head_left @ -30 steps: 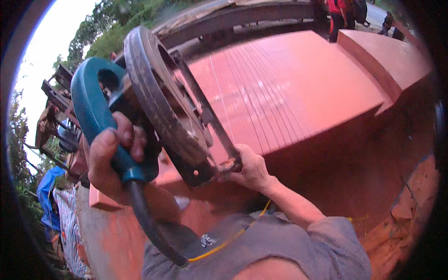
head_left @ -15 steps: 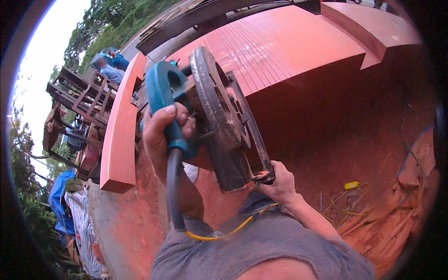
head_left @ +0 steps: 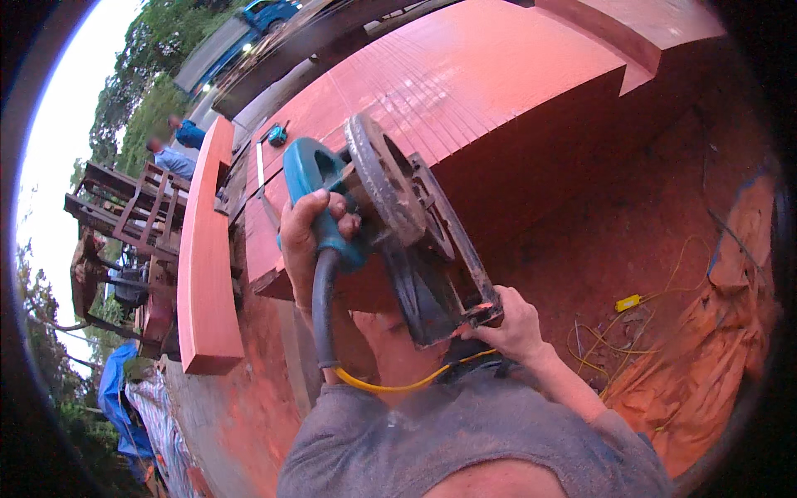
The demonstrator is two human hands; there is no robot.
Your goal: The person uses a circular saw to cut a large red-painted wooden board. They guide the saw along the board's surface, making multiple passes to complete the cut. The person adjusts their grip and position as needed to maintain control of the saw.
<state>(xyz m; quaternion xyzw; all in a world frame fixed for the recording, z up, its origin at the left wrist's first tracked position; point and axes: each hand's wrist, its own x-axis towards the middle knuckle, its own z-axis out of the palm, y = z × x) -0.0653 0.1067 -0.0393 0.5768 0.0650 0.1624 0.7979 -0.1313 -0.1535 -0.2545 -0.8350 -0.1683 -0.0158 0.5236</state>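
My left hand (head_left: 305,232) is wrapped round the teal rear handle of a circular saw (head_left: 390,187). The saw is tilted up on its side, with its round dark guard and metal base plate facing right. My right hand (head_left: 513,325) grips the near corner of that base plate. A yellow cord (head_left: 407,387) with a black sleeve loops from the handle across my shirt. Beyond the saw lies a big reddish timber (head_left: 531,62), its top scored by several parallel cuts and its right part stepped. Whether the saw touches the timber I cannot tell.
A reddish beam (head_left: 207,282) stands at left. A teal tape measure (head_left: 278,135) lies near a pale strip (head_left: 260,163). Yellow cable with a yellow connector (head_left: 628,303) and an orange tarp (head_left: 697,365) lie at right. Two people (head_left: 173,153) are beyond the beam.
The saw and both hands have shifted a little right and down in view. The tape measure and pale strip now show fully, and a blue vehicle appears at the top.
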